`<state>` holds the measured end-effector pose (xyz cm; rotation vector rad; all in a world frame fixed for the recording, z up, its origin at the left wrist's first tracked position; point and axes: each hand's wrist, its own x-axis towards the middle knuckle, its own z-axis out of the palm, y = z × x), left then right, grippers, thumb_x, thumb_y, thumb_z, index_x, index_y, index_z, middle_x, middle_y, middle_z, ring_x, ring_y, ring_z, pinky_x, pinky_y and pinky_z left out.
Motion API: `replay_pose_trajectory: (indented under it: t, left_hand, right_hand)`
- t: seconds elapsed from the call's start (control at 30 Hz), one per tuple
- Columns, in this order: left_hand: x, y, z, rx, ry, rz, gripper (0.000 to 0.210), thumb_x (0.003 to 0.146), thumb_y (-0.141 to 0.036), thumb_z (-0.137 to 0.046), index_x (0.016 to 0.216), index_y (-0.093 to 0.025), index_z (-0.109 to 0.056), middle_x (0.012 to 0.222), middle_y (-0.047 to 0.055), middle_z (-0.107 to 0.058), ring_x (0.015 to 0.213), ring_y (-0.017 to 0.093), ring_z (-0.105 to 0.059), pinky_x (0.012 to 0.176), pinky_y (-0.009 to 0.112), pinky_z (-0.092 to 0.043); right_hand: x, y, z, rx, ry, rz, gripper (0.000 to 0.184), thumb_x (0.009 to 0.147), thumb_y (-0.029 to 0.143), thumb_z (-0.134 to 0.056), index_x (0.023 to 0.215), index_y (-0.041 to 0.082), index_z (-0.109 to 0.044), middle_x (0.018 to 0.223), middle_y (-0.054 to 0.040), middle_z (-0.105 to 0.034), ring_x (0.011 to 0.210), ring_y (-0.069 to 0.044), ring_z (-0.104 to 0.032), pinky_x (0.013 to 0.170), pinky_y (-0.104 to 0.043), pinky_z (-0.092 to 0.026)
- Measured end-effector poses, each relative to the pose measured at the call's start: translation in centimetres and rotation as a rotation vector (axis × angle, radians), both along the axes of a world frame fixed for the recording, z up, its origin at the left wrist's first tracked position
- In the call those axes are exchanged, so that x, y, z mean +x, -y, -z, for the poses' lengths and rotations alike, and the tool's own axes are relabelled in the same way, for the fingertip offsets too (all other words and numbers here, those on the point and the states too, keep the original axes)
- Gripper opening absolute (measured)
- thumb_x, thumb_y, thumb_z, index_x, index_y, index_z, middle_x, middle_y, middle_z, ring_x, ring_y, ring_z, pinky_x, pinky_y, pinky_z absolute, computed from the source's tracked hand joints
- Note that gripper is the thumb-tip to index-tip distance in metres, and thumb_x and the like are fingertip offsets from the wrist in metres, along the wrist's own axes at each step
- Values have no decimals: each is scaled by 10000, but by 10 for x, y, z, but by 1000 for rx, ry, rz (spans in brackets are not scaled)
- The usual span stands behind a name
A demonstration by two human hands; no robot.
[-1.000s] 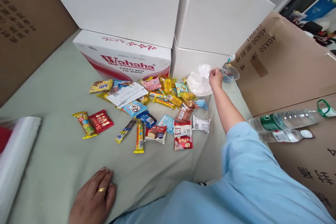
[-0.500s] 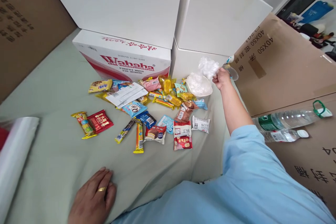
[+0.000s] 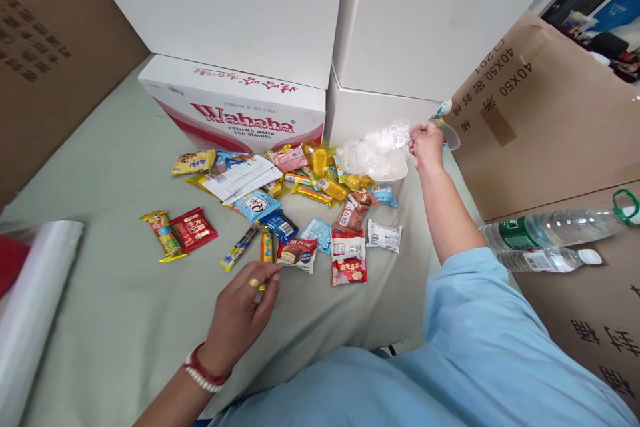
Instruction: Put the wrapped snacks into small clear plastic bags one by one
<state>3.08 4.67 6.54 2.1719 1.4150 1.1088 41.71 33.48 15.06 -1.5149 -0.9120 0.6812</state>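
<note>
Right hand [image 3: 426,145] tight on clear plastic [image 3: 397,136]; left hand [image 3: 245,303], grip unclear, by red-and-white snack packet [image 3: 299,253]

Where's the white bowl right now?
In the head view, the white bowl sits right of centre, with clear plastic over it, between the snack packets and the right hand.

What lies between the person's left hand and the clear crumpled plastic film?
In the head view, between the left hand and film lie a red-and-white cake packet, a pale-blue flat packet, then brown packets and yellow packets.
</note>
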Motion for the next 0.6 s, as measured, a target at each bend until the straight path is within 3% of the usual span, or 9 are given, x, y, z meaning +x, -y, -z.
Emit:
replay_pose_trajectory:
  t: [0.07, 0.13, 0.23, 0.3, 0.43, 0.53, 0.6]
  left_hand:
    - [15, -10, -1, -43, 61, 53, 151, 1019, -213, -550, 1091, -214, -682, 966, 44, -738, 868, 158, -719, 785, 264, -560]
    - [25, -10, 1, -155, 127, 77, 182, 1025, -287, -547, 1053, -218, -712, 960, 52, -748, 882, 174, -722, 789, 279, -565]
    - [32, -4, 3, -444, 304, 36, 306, 1025, -462, -549, 1032, -220, -737, 932, 61, -743, 861, 196, -706, 773, 311, -575]
    - [37, -2, 0, -681, 534, -38, 417, 1003, -587, -560, 1050, -211, -732, 977, 79, -743, 898, 215, -702, 755, 325, -586]
    - [48, -9, -5, -1064, 1145, -75, 607, 882, -751, -648, 1176, -221, -691, 1248, 115, -701, 1136, 290, -692, 854, 408, -620]
    - [51, -13, -2, -1213, 1343, -30, 652, 845, -783, -668, 1232, -259, -682, 1338, 100, -666, 1154, 285, -677, 848, 412, -621]
    - [48, -10, 1, -1219, 1376, -21, 599, 844, -729, -716, 1206, -252, -698, 1299, 88, -683, 1098, 258, -679, 817, 365, -604]
  right_hand:
    - [10, 5, -7, 63, -64, 54, 213, 868, 129, -628, 797, 237, -458, 626, 84, -464, 423, -58, -379, 369, -193, -226]
    - [19, 17, -15, 95, -134, 7, 235, 881, 170, -654, 793, 237, -446, 636, 87, -442, 415, -48, -333, 370, -195, -192]
    - [11, 53, -22, 58, -214, -258, 310, 854, 282, -775, 826, 240, -469, 646, 97, -411, 407, -30, -298, 377, -179, -197]
    - [-10, 87, -18, -65, -279, -465, 372, 807, 370, -846, 859, 247, -499, 624, 108, -385, 389, -23, -271, 373, -168, -191]
    - [-69, 155, 10, -359, -438, -837, 469, 728, 502, -908, 872, 243, -545, 573, 121, -391, 358, -13, -224, 354, -161, -143]
    - [-106, 190, 38, -470, -550, -1008, 465, 746, 518, -897, 863, 229, -551, 600, 115, -444, 359, 0, -220, 358, -161, -141]
    - [-121, 203, 54, -503, -579, -1020, 450, 756, 512, -888, 859, 223, -560, 620, 112, -458, 368, 0, -230, 363, -164, -140]
